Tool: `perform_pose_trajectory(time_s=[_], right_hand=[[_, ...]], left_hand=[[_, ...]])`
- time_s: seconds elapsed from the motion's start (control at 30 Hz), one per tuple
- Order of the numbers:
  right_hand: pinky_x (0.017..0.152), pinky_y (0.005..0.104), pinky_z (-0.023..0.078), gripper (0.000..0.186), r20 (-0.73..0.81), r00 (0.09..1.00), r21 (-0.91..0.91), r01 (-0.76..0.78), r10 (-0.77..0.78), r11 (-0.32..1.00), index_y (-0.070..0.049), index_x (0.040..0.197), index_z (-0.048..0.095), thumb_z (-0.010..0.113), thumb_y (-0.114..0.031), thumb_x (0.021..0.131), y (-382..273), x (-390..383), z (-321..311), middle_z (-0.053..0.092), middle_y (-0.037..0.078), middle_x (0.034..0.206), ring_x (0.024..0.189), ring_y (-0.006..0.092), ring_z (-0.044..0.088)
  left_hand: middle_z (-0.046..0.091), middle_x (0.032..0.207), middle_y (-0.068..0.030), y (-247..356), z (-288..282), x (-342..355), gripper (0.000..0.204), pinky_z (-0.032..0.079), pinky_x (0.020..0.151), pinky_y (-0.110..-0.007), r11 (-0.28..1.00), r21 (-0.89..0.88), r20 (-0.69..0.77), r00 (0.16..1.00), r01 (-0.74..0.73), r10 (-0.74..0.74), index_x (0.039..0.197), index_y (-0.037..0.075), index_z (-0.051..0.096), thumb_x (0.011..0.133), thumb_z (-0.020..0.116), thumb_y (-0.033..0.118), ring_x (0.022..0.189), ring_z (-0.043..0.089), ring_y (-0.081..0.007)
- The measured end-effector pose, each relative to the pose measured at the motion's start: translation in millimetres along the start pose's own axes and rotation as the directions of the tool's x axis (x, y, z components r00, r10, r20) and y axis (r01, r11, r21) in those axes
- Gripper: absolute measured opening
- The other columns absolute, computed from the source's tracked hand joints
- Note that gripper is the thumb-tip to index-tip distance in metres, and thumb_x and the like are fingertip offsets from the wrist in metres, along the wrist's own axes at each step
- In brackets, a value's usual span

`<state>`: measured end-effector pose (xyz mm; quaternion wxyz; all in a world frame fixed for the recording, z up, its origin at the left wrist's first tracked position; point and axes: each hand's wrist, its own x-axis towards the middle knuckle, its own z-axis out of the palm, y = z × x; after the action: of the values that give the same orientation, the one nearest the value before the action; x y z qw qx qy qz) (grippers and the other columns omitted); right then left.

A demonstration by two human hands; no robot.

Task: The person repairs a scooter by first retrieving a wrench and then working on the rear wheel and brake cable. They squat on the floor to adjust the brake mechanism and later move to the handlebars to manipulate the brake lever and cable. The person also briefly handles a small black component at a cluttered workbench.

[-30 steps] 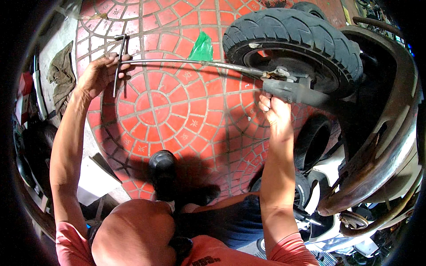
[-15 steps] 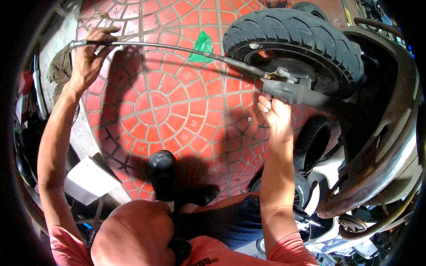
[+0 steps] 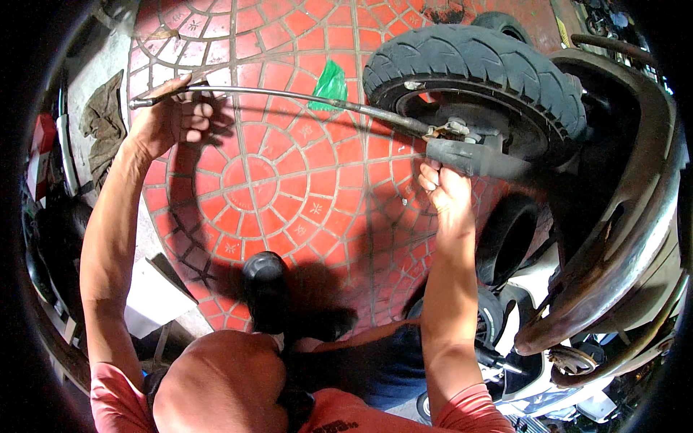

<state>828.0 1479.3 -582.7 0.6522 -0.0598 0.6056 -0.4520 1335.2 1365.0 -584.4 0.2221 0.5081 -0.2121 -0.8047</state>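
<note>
A long, slightly bowed metal bar point(image 3: 289, 94) runs from my left hand to the hub of a scooter wheel point(image 3: 473, 68). My left hand point(image 3: 167, 115) is near the bar's free end, which lies across the palm side. My thumb is above the bar and my fingers curl loosely below it. The bar's other end meets small metal fittings point(image 3: 453, 130) beside the hub. My right hand point(image 3: 449, 186) is closed at the underside of a dark grey tapered arm point(image 3: 462, 155) in front of the wheel, its thumb partly hidden there.
A green plastic scrap point(image 3: 330, 85) lies on the red tiled floor point(image 3: 249, 191). Loose tires point(image 3: 509, 234) and curved dark bodywork point(image 3: 613, 274) crowd the right. At left are a brown rag point(image 3: 105, 123) and a white box point(image 3: 155, 296). My black shoe point(image 3: 265, 281) stands in front.
My left hand has shifted right and slightly down with the bar's free end, its fingers now curled below the bar. My right hand keeps nearly the same place.
</note>
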Motion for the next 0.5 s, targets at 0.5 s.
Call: perform_pose_trajectory(time_s=[0.5], right_hand=[[0.040, 0.0249, 0.027, 0.028, 0.020, 1.000, 0.028, 0.012, -0.013, 1.000, -0.006, 0.118, 0.058, 0.049, -0.027, 0.103, 3, 5, -6, 0.041, -0.003, 0.065, 0.047, 0.0088, 0.033]], left_hand=[[0.066, 0.104, -0.0109, 20, -8, -10, 0.022, 0.050, 0.081, -0.033, 0.068, 0.846, 0.420, 0.738, -0.529, 0.528, 0.110, -0.001, 0.065, 0.089, 0.061, 0.003, 0.093, 0.062, -0.0234]])
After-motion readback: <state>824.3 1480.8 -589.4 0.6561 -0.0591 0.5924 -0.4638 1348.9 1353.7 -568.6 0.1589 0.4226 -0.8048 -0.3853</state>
